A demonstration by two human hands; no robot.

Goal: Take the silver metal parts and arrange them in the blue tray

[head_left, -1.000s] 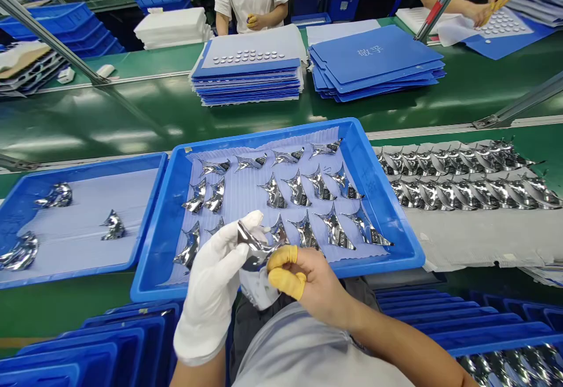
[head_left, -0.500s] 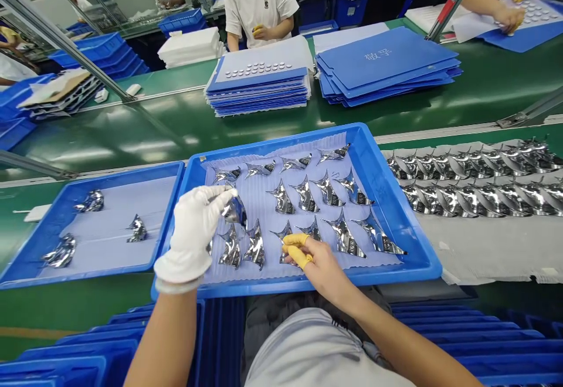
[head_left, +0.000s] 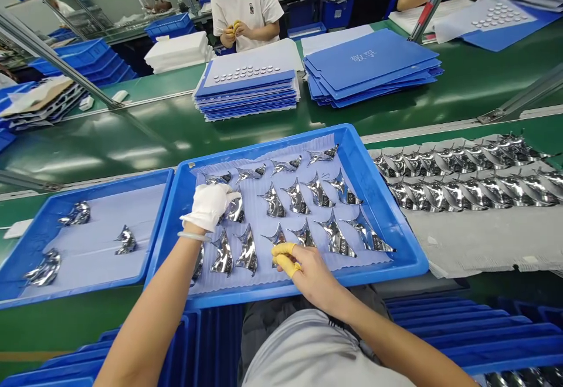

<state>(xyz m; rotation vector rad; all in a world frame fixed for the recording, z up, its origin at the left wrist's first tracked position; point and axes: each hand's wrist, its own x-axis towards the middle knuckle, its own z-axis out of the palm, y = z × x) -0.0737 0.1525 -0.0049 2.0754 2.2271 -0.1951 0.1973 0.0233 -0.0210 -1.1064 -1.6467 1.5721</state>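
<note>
Green bench point(head_left: 145, 146) across the whole view, co-worker in white shirt point(head_left: 251, 3) on the far side, two flat stacks between: button stack point(head_left: 246, 97) and, right of it, blue sheets point(head_left: 369, 61). Middle tray point(head_left: 382, 199), lined with paper, sits slightly skewed right in front of the person, chrome pieces laid out in rough rows. Left tray point(head_left: 88, 289) just beside it, three loose chrome parts in it. Lined sheet point(head_left: 475, 240) on the right carries two packed chrome rows point(head_left: 453, 196).

Left hand point(head_left: 209, 202), white glove, reaches into the left part of the middle tray, fingers bent down at the upper end of one chrome piece point(head_left: 236, 210). Contact looks likely; gripped or just touched, can't tell, fingertips partly hidden. Right hand point(head_left: 314, 272) bare except yellow finger cots point(head_left: 285, 265), thumb and finger close together over the lower part of a front-row piece point(head_left: 277, 237); touching or holding it, can't tell.

Key relation: glove-side piece lies just right of and slightly nearer than the gloved fingers, long axis seemingly running away from the person, upper tip covered. Left hand clearly nearer; from the right hand it's farther off and to the left
</note>
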